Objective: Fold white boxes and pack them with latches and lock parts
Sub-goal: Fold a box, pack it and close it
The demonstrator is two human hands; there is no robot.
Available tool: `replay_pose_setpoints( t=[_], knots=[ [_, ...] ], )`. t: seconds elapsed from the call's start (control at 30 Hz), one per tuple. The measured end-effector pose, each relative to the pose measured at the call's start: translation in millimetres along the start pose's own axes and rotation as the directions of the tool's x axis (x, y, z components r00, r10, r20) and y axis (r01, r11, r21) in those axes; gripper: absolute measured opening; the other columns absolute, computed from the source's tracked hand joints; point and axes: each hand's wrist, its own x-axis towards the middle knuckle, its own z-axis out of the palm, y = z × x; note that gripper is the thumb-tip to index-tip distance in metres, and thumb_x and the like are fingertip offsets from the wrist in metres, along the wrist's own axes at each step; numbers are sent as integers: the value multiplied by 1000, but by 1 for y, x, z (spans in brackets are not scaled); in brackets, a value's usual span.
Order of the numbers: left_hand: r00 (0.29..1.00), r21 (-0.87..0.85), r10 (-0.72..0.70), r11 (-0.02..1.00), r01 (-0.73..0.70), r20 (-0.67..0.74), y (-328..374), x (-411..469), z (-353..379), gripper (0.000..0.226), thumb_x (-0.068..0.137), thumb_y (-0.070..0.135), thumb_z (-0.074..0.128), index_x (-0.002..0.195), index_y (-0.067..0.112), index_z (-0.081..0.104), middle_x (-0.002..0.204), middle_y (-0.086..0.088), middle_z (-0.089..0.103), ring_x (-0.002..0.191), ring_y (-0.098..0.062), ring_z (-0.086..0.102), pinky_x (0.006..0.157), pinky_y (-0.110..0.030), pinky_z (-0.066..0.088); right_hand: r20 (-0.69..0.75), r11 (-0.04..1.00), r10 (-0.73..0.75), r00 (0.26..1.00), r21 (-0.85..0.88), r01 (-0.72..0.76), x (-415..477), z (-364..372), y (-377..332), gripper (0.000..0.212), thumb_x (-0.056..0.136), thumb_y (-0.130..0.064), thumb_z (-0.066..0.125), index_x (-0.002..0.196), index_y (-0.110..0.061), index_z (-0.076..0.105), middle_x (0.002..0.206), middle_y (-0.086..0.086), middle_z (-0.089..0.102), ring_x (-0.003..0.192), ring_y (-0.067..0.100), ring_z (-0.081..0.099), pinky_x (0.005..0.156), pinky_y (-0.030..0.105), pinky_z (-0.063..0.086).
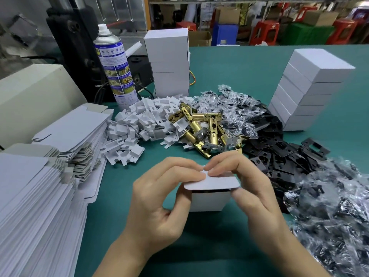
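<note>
Box: a small white cardboard box (pixel 208 200) was at the front middle of the green tabletop (pixel 229 62), between the 2 hands; I cannot tell whether its base touched the surface.
Flap: its rounded white lid flap (pixel 213 182) lay nearly level over the open top, with a dark gap showing under its front edge.
Left hand: the left hand (pixel 157 198) held the box's left side, thumb against the wall and curled fingertips on the flap.
Right hand: the right hand (pixel 251 188) held the right side, thumb at the flap's right corner and bent fingers pressing on top.
Grip: each grip pinched the box, and the fingertips of both hands almost met above the flap.
Latches: a heap of brass cylindrical latches (pixel 203 128) lay just beyond the box.
Inserts: a pile of white folded card inserts (pixel 139 124) lay left of the latches, touching them.
Plates: black flat metal plates (pixel 279 154) were spread to the right.
Bags: crinkled clear plastic bags of small parts (pixel 233 104) lay behind and over the plates.
Blanks: stacks of flat white box blanks (pixel 40 206) filled the left edge.
Finished boxes: 1 stack of closed white boxes (pixel 307 90) stood far right.
Can: a tall blue-and-white spray can (pixel 115 64) stood upright at the back left.
</note>
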Motion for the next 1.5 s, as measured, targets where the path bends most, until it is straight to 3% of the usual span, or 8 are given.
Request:
replay_pose_setpoints(
  t=[0.13,0.2,0.37,0.47,0.73,1.1,1.4,1.5],
  knots=[
    [999,52,35,998,-34,-7,-3,2,1,20,101,6,60,113,16,72,114,6,75,108,-16,73,87,-30,57,-15,994,-42,999,-105,40,3,1,-5,50,103,-57,45,106,-12,67,105,3,66,102,30,65,84,43,50],
    [998,65,65,996,-65,-1,-3,3,1,24,105,10,61,125,20,71,120,7,74,112,-14,73,89,-29,57,-56,992,-10,998,-128,2,4,1,-7,54,104,-60,40,107,-14,70,104,0,69,101,28,67,83,43,51],
    [1000,92,12,996,-13,7,-2,3,-2,19,106,21,62,118,20,77,122,1,74,114,-14,73,89,-31,59,-47,985,32,998,-165,-39,4,-1,-6,27,103,-34,52,111,-18,72,109,-2,72,107,26,69,86,44,54],
    [1000,81,-22,996,22,-1,1,5,-2,20,103,29,65,115,18,77,121,0,74,115,-14,72,93,-31,58,-9,975,-8,1000,-222,6,5,-2,-6,27,101,-26,52,116,-16,72,116,-6,71,115,22,66,93,33,53],
    [1000,84,5,996,-2,-30,5,7,1,21,99,14,68,119,19,72,117,4,74,108,-11,72,87,-21,52,48,933,-83,995,-347,95,8,-6,-2,26,104,-22,54,124,-14,69,122,-9,66,121,17,62,98,24,47],
    [986,-45,-163,986,162,-27,3,4,-1,14,96,19,68,107,21,77,116,13,76,108,-17,74,82,-32,56,-18,992,-1,1000,-127,-1,7,-7,-1,18,97,-19,61,108,-21,76,117,-4,72,118,24,67,93,30,55],
    [981,-51,-191,981,189,-34,4,4,-1,11,95,19,68,103,22,76,114,14,77,108,-18,74,80,-32,57,-53,971,-66,996,-235,52,4,-5,-3,15,95,-9,67,106,-14,77,117,-8,73,118,15,68,93,27,55],
    [988,-38,-151,988,150,-22,3,4,-1,11,96,19,67,103,22,76,115,14,76,107,-18,74,81,-31,57,-33,957,-90,995,-281,77,5,-6,-6,13,93,-8,68,102,-12,77,116,-6,73,117,12,68,91,17,50]
  ],
)
